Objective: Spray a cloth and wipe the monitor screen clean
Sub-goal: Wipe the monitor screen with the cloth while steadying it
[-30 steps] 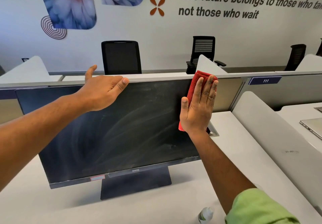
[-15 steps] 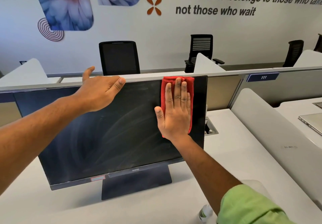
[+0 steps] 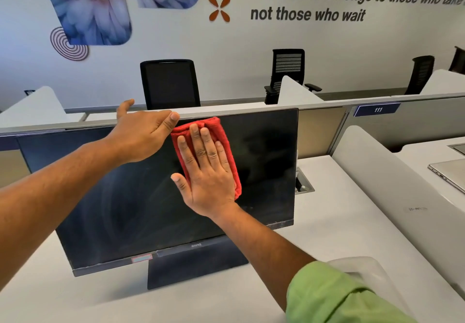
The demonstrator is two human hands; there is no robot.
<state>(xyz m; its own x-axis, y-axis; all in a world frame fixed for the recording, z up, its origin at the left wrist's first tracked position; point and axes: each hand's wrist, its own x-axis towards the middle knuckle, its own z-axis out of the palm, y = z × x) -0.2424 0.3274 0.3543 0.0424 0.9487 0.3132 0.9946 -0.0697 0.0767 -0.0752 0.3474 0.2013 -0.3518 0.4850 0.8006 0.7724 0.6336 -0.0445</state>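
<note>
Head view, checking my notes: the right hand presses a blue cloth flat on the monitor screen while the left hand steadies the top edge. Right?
Not quite. In the head view the cloth is red, not blue. The rest holds: the right hand presses it flat on the monitor screen while the left hand steadies the top edge.

Right hand (image 3: pixel 206 171) presses red cloth (image 3: pixel 221 144) flat on monitor screen (image 3: pixel 264 159).
</note>
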